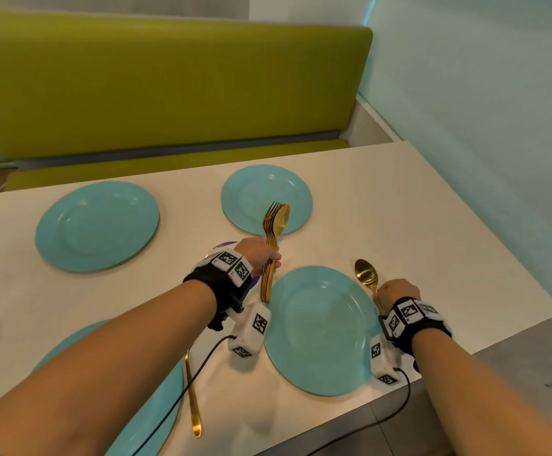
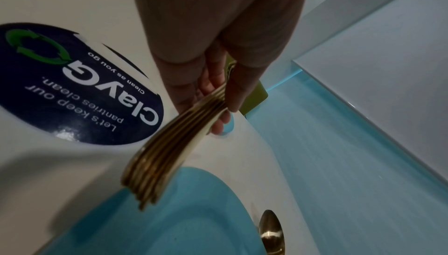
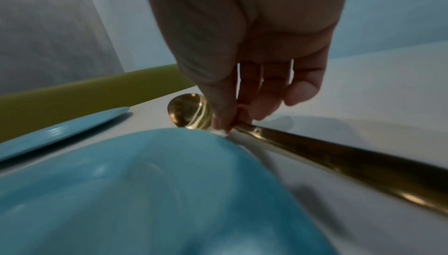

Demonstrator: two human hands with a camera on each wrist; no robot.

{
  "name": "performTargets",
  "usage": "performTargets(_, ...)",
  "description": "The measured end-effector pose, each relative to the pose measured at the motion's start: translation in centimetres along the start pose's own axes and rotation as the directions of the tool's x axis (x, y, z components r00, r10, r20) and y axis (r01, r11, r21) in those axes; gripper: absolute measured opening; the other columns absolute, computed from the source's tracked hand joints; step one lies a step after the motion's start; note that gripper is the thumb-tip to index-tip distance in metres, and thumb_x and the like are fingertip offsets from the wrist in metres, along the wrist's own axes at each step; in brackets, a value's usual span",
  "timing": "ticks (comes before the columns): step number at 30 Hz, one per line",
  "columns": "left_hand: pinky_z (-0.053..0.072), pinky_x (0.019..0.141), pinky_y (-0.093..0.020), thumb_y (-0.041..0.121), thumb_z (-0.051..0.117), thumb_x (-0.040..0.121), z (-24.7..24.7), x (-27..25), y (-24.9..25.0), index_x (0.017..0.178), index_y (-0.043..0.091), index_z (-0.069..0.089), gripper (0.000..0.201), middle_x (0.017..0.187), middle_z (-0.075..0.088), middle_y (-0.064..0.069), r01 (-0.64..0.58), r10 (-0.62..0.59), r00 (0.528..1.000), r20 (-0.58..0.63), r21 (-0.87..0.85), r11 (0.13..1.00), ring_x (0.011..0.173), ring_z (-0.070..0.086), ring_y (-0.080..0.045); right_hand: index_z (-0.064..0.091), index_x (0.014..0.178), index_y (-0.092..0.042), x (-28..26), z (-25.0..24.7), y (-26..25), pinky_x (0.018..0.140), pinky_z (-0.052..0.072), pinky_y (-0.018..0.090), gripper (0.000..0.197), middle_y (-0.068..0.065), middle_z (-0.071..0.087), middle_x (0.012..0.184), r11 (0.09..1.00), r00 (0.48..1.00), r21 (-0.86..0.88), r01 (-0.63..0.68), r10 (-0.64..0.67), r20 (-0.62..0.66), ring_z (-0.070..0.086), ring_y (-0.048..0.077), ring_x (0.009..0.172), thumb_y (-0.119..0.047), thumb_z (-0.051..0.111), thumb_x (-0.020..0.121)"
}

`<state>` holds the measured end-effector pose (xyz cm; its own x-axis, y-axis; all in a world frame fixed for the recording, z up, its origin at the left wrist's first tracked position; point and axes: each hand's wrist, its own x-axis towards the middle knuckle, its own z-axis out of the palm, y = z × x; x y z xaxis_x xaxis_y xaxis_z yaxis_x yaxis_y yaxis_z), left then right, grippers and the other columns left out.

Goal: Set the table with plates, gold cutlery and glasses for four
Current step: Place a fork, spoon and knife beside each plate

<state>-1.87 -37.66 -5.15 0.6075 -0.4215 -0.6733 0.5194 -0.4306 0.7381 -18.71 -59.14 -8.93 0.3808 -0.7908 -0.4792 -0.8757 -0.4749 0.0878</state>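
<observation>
Teal plates lie on the white table: far left, far right, near right and near left, the last partly hidden by my arm. My left hand grips a bundle of gold forks and spoons upright, just left of the near right plate. My right hand pinches the neck of a gold spoon low over the table, right of that plate. Another gold piece of cutlery lies right of the near left plate.
A green bench runs along the table's far side. A pale wall stands on the right. A dark round sticker lies on the table under my left hand. The table's near edge sits close to my right wrist.
</observation>
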Motion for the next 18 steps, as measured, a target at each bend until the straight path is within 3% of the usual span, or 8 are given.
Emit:
performTargets(4,0.049,0.062,-0.026,-0.005,0.054,0.090,0.4,0.3,0.1,0.110,-0.002,0.056,0.020,0.075,0.058,-0.009,-0.005,0.005,1.000,-0.002,-0.012,1.000,0.065,0.058,-0.016,0.071,0.104,-0.010,0.4,0.3,0.0,0.077,0.049,0.023,0.027,0.008,0.070,0.107,1.000,1.000,0.009,0.014,-0.014,-0.013,0.065,0.023,0.097,-0.026,0.053,0.092)
performTargets(7,0.049,0.060,-0.026,-0.005,0.053,0.090,0.6,0.5,-0.1,0.094,0.003,0.054,0.009,0.075,0.057,-0.009,0.006,-0.006,1.000,-0.004,-0.022,1.000,0.064,0.058,-0.017,0.072,0.094,-0.006,0.8,0.9,0.0,0.062,0.046,0.024,0.024,0.009,0.068,0.088,0.997,1.000,0.077,-0.008,0.010,-0.024,0.058,0.024,0.074,-0.017,0.052,0.089)
performTargets(10,0.049,0.062,-0.027,-0.005,0.052,0.091,0.8,0.7,-0.3,0.086,0.004,0.054,0.010,0.075,0.058,-0.009,0.014,-0.014,1.000,-0.009,-0.018,1.000,0.064,0.057,-0.017,0.073,0.090,-0.007,1.0,1.4,0.1,0.055,0.040,0.022,0.022,0.008,0.065,0.081,0.988,0.997,0.145,-0.048,0.056,-0.051,0.053,0.023,0.066,-0.015,0.052,0.087)
performTargets(12,0.050,0.063,-0.027,-0.004,0.052,0.091,0.8,0.7,-0.3,0.096,0.002,0.055,0.009,0.075,0.058,-0.009,0.015,-0.016,1.000,-0.012,-0.019,1.000,0.064,0.057,-0.017,0.073,0.092,-0.008,1.1,1.7,0.1,0.060,0.042,0.024,0.021,0.010,0.065,0.083,0.982,0.996,0.178,-0.065,0.076,-0.056,0.054,0.025,0.068,-0.014,0.053,0.087)
performTargets(15,0.050,0.063,-0.026,-0.003,0.053,0.091,0.8,0.6,-0.3,0.113,-0.003,0.055,0.022,0.076,0.058,-0.009,0.017,-0.017,1.000,-0.005,-0.007,1.000,0.065,0.058,-0.017,0.072,0.093,-0.008,1.0,1.8,0.0,0.064,0.043,0.025,0.021,0.012,0.069,0.094,0.976,0.995,0.204,-0.073,0.086,-0.059,0.054,0.027,0.071,-0.014,0.053,0.086)
performTargets(18,0.051,0.061,-0.025,-0.003,0.053,0.091,0.6,0.4,-0.3,0.117,-0.006,0.054,0.026,0.077,0.058,-0.008,0.016,-0.016,1.000,-0.004,-0.007,1.000,0.066,0.058,-0.016,0.073,0.092,-0.009,0.8,1.9,-0.1,0.064,0.043,0.025,0.020,0.011,0.069,0.093,0.973,0.995,0.218,-0.070,0.085,-0.060,0.055,0.027,0.071,-0.014,0.054,0.085)
